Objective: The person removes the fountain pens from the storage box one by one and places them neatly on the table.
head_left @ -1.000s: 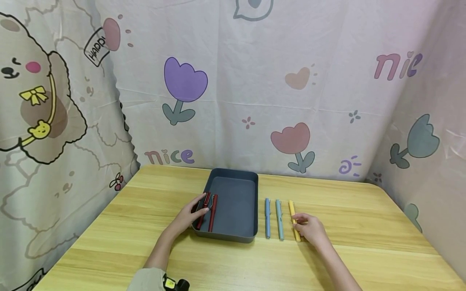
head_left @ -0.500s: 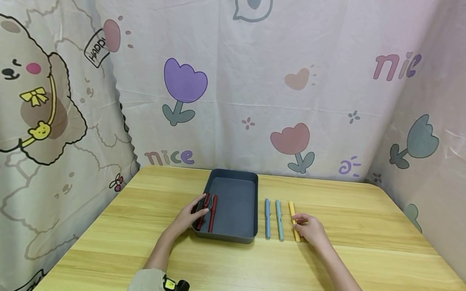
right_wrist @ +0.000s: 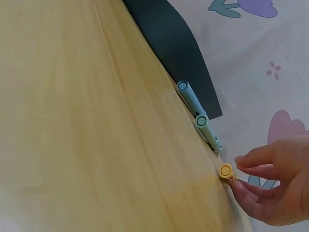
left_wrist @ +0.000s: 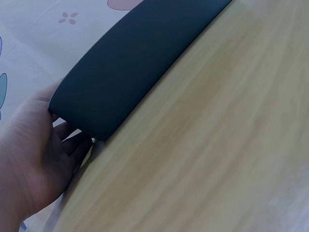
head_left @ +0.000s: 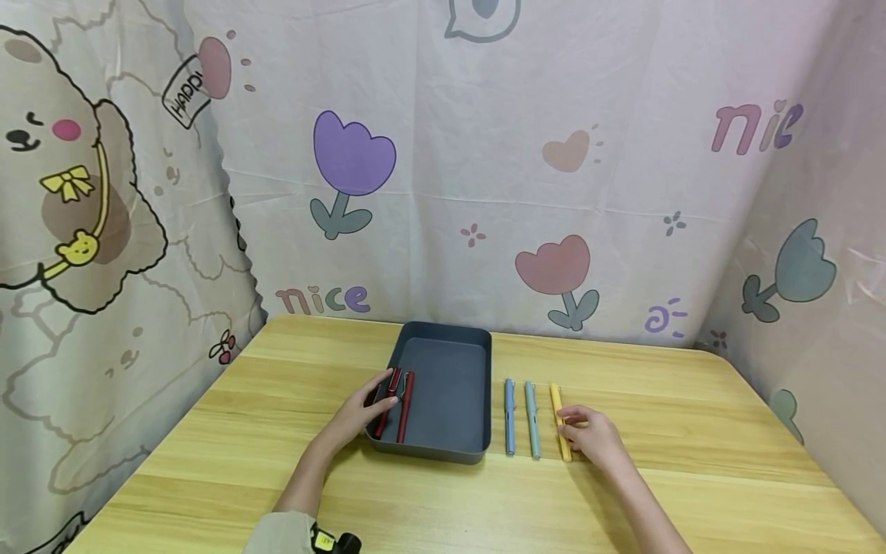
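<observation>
My left hand [head_left: 351, 415] grips the tray [head_left: 450, 400], and my right hand [head_left: 592, 434] touches the yellow pen [head_left: 556, 396], whether pinching I can't tell.

Pale beige left sleeve [head_left: 280, 532], black wrist-worn device [head_left: 348, 543] with yellow marking [head_left: 323, 541].

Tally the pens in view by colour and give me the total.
Red pens: 2
Blue pen: 1
Green pen: 1
Yellow pen: 1
Total: 5 pens
</observation>
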A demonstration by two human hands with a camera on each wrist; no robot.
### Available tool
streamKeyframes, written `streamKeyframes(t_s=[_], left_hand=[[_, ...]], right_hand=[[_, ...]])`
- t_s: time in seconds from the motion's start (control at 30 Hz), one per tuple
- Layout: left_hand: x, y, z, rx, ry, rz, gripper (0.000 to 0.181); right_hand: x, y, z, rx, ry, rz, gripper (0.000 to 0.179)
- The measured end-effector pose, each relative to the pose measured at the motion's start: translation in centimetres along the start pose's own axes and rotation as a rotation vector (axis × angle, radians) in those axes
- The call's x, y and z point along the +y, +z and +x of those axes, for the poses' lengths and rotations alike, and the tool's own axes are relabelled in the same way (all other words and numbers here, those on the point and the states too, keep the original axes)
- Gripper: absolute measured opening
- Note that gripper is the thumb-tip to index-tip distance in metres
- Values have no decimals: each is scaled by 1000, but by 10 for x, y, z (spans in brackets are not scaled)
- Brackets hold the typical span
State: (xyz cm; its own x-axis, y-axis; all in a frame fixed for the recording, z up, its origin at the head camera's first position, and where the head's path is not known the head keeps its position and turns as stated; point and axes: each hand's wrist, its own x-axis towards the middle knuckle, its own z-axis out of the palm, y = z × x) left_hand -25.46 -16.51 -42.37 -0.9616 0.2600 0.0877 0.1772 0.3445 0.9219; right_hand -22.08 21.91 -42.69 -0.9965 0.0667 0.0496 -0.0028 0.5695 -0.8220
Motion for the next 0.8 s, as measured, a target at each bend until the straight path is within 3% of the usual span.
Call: streamKeyframes(t_s=[0.2, 0.33, 0.47, 0.7, 0.8], left_hand=[[-26, 1, 12, 12, 5, -4, 62], [-33, 1, 15, 27, -3, -4, 63], [-27, 1, 13, 26, -4, 4, 62], [-1, 0, 1, 6, 5, -13, 61], [-7, 1, 4, 15, 4, 0, 61]], right_hand=[[-5, -3, -2, 7, -13, 6, 26], [-11, -4, -3, 10, -29, -29, 27], [-18, -3, -4, 8, -42, -36, 26], [-35, 6, -5, 11, -111, -85, 22], [-45, 12, -5, -1, -129, -79, 21]])
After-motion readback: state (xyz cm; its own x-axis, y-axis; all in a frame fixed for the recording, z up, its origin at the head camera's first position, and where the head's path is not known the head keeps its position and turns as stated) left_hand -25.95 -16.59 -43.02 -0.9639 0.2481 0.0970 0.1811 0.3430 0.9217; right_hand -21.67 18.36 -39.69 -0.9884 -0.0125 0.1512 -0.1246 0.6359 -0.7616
